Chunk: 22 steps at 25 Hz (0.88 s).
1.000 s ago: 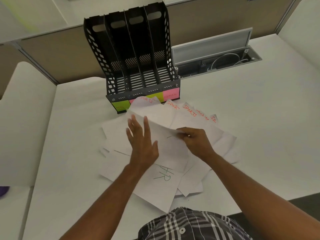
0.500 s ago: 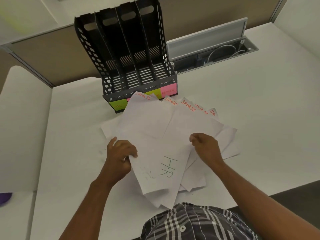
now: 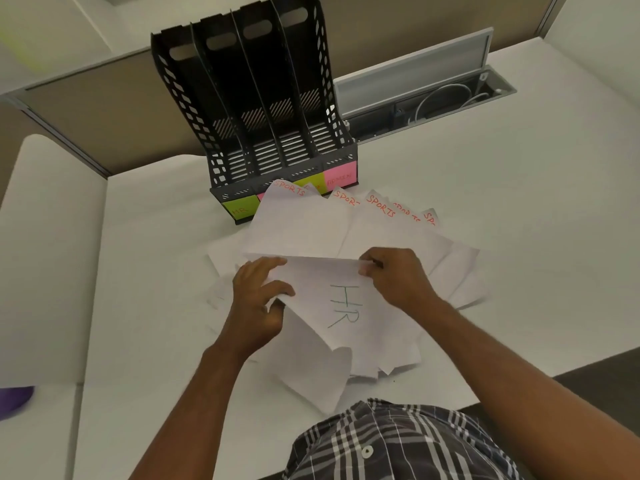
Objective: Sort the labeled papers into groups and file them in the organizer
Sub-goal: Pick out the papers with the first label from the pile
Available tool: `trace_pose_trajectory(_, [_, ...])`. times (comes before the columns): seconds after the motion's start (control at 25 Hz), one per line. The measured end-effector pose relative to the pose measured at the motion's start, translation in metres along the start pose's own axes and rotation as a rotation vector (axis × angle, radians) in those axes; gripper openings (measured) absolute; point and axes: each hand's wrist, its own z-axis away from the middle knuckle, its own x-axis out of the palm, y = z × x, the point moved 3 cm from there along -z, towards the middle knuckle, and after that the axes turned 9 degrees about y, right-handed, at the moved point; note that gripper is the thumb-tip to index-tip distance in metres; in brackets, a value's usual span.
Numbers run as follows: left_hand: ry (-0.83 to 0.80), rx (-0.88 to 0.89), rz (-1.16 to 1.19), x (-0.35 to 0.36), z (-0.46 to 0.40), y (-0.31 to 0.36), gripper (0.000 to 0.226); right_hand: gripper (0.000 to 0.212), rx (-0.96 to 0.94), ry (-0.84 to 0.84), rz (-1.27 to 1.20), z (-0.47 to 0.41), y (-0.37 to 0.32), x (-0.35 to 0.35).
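A loose pile of white papers (image 3: 301,230) lies on the desk in front of a black four-slot organizer (image 3: 263,109). Several sheets at the back show "SPORTS" in red. On top, a sheet marked "HR" in green (image 3: 343,306) is lifted off the pile. My left hand (image 3: 258,299) grips its left edge and my right hand (image 3: 394,275) pinches its top right edge. The organizer's slots look empty; its front carries green and pink sticky labels, one reading "HR" (image 3: 240,209).
The white desk (image 3: 485,209) runs to a beige partition behind the organizer. An open cable tray with a raised lid (image 3: 426,95) sits to the organizer's right. A purple object (image 3: 14,400) shows at the far left edge. My plaid shirt fills the bottom.
My left hand went from lying flat on the pile to gripping the HR sheet's left edge. Both hands have drawn the HR sheet up and toward me, off the pile.
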Motion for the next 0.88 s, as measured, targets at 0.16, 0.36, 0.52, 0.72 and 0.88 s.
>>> trace_pose_trajectory(0.16, [-0.092, 0.022, -0.051, 0.007, -0.023, 0.01, 0.016, 0.013, -0.105, -0.167, -0.025, -0.031, -0.024, -0.023])
trace_pose_trajectory(0.36, [-0.161, -0.144, 0.04, 0.014, -0.04, 0.006, 0.012, 0.03, -0.204, -0.167, -0.015, -0.065, -0.049, -0.033])
trace_pose_trajectory(0.52, [0.062, -0.533, 0.267, 0.006, -0.025, -0.011, 0.024, 0.025, -0.042, -0.093, -0.013, -0.058, -0.018, -0.035])
trace_pose_trajectory(0.72, [0.205, -0.769, 0.444, 0.008, 0.004, -0.019, 0.032, 0.008, 0.408, -0.037, -0.496, -0.024, 0.026, -0.015])
trace_pose_trajectory(0.88, [0.228, -0.876, 0.554, 0.022, 0.019, -0.012, 0.053, 0.005, 0.431, 0.154, -0.542, -0.013, 0.03, -0.002])
